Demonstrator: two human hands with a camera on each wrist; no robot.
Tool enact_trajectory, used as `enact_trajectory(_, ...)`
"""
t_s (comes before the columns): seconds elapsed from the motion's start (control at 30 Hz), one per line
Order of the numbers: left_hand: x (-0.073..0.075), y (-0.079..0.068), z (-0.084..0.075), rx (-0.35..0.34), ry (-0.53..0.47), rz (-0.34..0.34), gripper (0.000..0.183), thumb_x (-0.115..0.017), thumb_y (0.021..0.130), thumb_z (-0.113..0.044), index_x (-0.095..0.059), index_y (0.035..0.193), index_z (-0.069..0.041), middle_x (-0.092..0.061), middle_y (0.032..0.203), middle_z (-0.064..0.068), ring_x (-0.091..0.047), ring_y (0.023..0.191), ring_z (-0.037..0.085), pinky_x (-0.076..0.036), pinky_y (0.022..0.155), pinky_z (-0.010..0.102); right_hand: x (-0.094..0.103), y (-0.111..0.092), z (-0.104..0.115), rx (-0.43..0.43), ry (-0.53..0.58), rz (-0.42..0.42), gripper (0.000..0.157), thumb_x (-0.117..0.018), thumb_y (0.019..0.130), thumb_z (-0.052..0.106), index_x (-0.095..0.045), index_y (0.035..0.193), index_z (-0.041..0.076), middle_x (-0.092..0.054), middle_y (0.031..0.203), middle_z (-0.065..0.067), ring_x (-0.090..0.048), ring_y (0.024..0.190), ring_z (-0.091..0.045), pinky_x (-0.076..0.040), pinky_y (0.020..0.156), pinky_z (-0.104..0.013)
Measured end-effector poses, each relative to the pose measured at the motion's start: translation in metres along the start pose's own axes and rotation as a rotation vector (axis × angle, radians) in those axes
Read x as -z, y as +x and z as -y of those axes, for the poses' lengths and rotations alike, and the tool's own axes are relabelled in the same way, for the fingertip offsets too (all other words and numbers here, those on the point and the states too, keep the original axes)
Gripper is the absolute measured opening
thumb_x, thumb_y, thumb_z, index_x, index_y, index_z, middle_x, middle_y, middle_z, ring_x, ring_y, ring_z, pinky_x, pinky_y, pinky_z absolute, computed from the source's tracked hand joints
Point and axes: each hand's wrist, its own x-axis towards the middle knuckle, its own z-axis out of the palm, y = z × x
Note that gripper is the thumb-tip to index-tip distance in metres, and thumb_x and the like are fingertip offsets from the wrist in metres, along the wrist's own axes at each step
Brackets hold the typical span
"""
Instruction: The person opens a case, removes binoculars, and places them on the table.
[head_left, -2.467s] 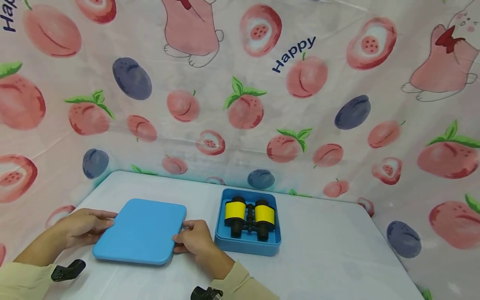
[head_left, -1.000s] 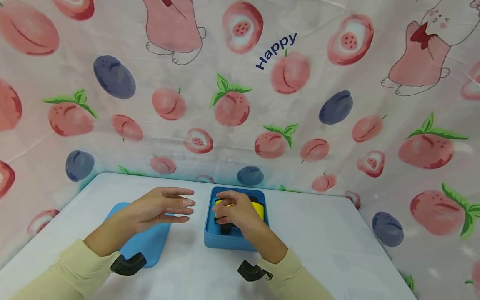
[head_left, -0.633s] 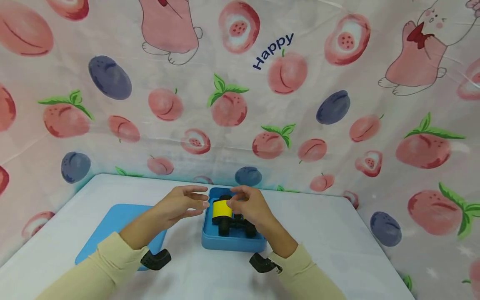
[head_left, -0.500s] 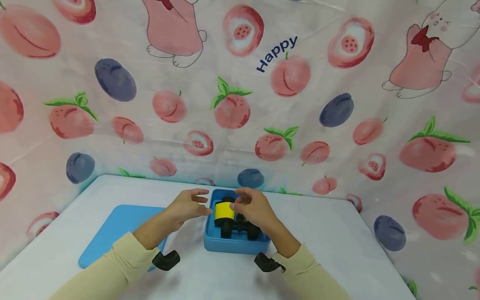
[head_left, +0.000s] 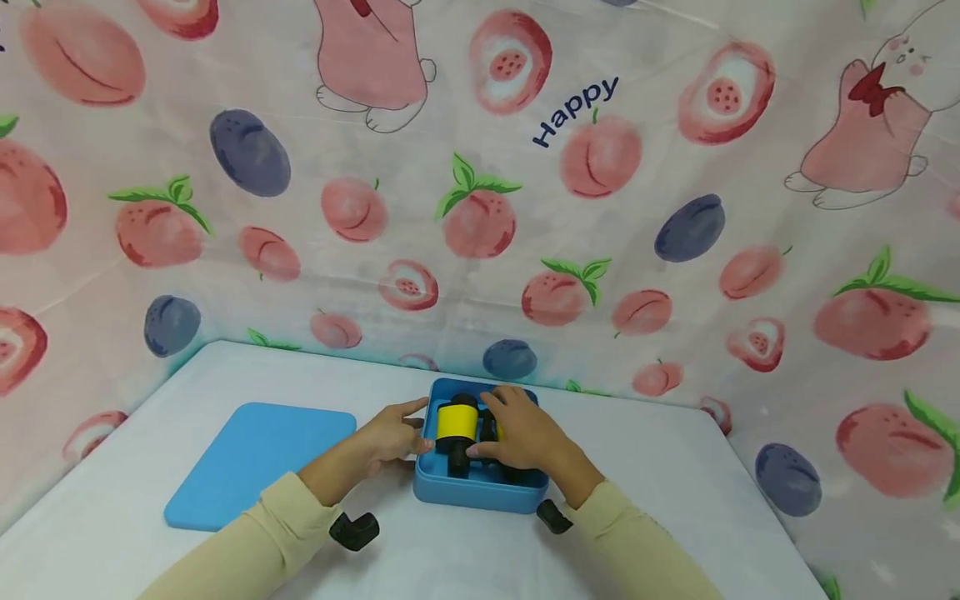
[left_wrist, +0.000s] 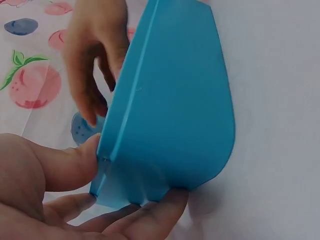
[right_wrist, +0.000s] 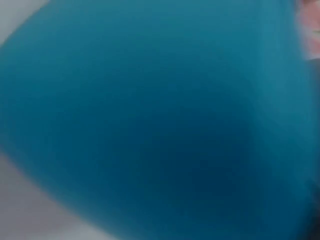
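A blue box [head_left: 480,493] stands on the table with black-and-yellow binoculars [head_left: 456,425] inside. My left hand [head_left: 390,437] grips the box's left side. In the left wrist view the thumb [left_wrist: 70,167] is at the rim and the fingers [left_wrist: 160,217] lie along the outer wall. From above, my right hand [head_left: 528,433] reaches over the right barrel, covering most of it, with thumb and fingers apart. The left wrist view shows some of its fingers above the rim. Close and blurred, the blue box wall fills most of the right wrist view.
A flat blue lid [head_left: 240,458] with rounded corners lies on the table left of the box, partly behind my left forearm. White covering spreads over the table [head_left: 660,483]. A fruit-and-rabbit printed cloth [head_left: 480,333] hangs behind it.
Both hands let go of the lid and moved right to the box. My left hand has taken hold of its side; my right hand has lowered over the binoculars.
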Motion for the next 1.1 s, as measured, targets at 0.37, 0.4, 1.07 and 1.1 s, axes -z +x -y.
enact_trajectory(0.37,0.000,-0.001,0.004,0.014,-0.080,0.005,0.082,-0.067,0.096,0.006,-0.029,0.166,-0.015,-0.034,0.163,0.033,-0.043,0.146,0.055,-0.049,0.103,0.069,-0.019,0.006,-0.012,0.081,-0.230,0.076,0.115,-0.070,0.077,0.082,-0.040,0.160,0.009,-0.049,0.159,-0.010,-0.043,0.149,-0.034,-0.034,0.126,-0.058)
enact_trajectory(0.4,0.000,-0.001,0.004,0.011,-0.096,0.011,0.082,-0.067,0.096,0.007,-0.029,0.166,-0.015,-0.033,0.164,0.034,-0.042,0.146,0.055,-0.049,0.103,0.069,-0.020,0.007,-0.013,0.082,-0.241,0.076,0.115,-0.071,0.076,0.082,-0.040,0.160,0.009,-0.050,0.159,-0.010,-0.043,0.148,-0.033,-0.034,0.126,-0.058)
enact_trajectory(1.07,0.002,-0.002,0.006,-0.003,-0.124,0.027,0.080,-0.065,0.097,0.006,-0.029,0.166,-0.015,-0.033,0.163,0.034,-0.041,0.147,0.054,-0.047,0.104,0.070,-0.009,0.009,-0.010,0.135,-0.292,0.063,0.104,-0.071,0.081,0.078,-0.048,0.155,0.009,-0.058,0.151,-0.007,-0.049,0.142,-0.032,-0.040,0.122,-0.056)
enact_trajectory(1.1,0.002,-0.003,0.006,-0.002,-0.121,0.028,0.080,-0.065,0.097,0.006,-0.029,0.166,-0.015,-0.033,0.163,0.034,-0.041,0.147,0.055,-0.048,0.104,0.070,-0.008,0.009,-0.010,0.134,-0.289,0.062,0.103,-0.071,0.081,0.078,-0.048,0.155,0.010,-0.058,0.151,-0.007,-0.049,0.141,-0.031,-0.041,0.121,-0.057)
